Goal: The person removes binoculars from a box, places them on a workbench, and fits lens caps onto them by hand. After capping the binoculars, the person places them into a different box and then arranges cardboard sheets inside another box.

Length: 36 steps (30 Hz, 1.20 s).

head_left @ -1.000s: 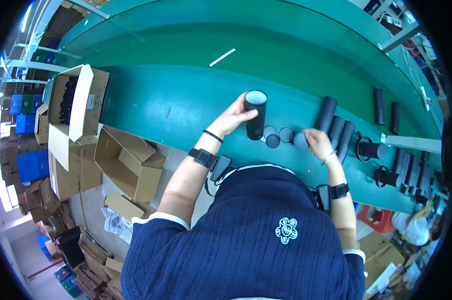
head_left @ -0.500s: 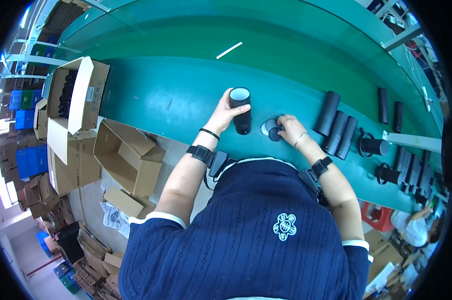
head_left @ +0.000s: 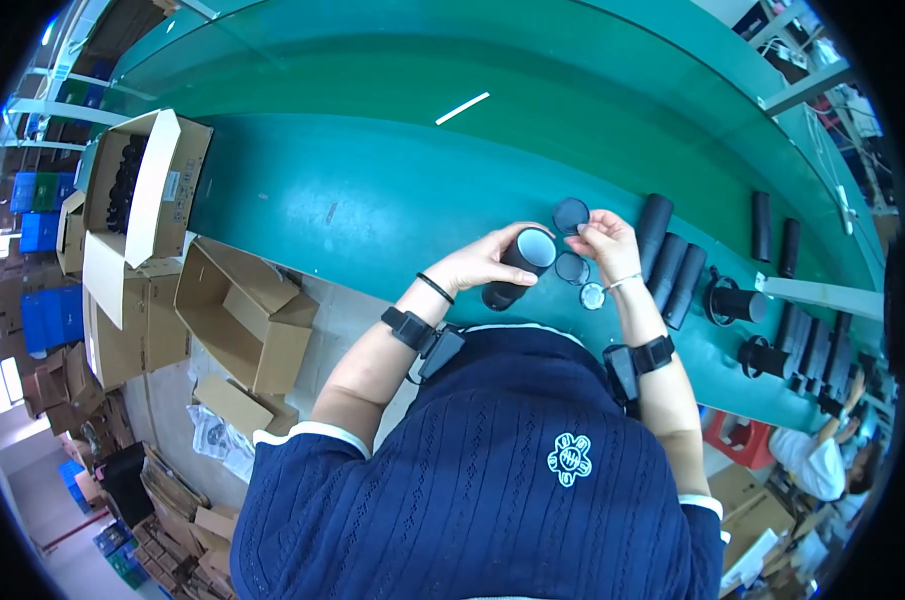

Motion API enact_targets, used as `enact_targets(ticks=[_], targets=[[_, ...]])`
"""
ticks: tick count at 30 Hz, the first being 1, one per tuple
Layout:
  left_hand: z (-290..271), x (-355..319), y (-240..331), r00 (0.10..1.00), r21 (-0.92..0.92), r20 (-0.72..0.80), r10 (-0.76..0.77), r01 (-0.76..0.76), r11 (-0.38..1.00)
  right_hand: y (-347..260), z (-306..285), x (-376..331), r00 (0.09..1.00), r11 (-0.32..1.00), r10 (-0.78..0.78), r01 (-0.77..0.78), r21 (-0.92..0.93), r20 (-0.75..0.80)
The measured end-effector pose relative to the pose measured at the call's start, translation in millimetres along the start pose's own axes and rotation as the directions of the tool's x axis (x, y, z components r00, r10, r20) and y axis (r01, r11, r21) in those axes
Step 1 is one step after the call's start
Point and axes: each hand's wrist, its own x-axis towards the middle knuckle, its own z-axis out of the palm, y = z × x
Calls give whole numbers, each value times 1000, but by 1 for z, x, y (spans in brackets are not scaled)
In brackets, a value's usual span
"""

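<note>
My left hand (head_left: 494, 262) is wrapped round a black tube (head_left: 507, 292), tilted so its pale-lined round opening faces up and to the right. Just right of that opening, my right hand (head_left: 607, 243) pinches a black round cap (head_left: 571, 215) by its edge, holding it up on its side. On the table below that hand lie another dark round cap (head_left: 572, 267) and a small disc with a light face (head_left: 592, 296). The cap in my fingers is apart from the tube.
Several black tubes (head_left: 669, 262) lie to the right, along with two black ringed pieces (head_left: 735, 303) and further tubes. A white strip (head_left: 462, 108) lies at the back of the green table (head_left: 352, 190). Cardboard boxes (head_left: 177, 190) stand left. A co-worker (head_left: 812, 460) is at far right.
My right hand has lifted a black cap off the table. My left hand has brought the tube right, toward the cap, and tipped its opening to the right.
</note>
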Motion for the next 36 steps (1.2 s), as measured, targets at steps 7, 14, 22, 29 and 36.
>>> enact_targets(ticks=[7, 14, 22, 29, 36], targets=[[15, 5, 17, 997, -52, -78, 29, -33, 998, 3, -3, -17, 974, 994, 97, -105, 29, 206], [11, -3, 14, 999, 134, 32, -28, 24, 991, -13, 1, -26, 796, 929, 156, -319, 187, 585], [4, -4, -5, 975, 585, -85, 207, -119, 802, -22, 8, -35, 890, 956, -88, 202, -212, 448], [7, 0, -21, 946, 657, -131, 297, -142, 740, -21, 35, -42, 802, 514, -299, 592, -620, 517], [9, -2, -18, 933, 693, -114, 340, -171, 700, -18, 37, -46, 787, 447, -333, 616, -649, 519]])
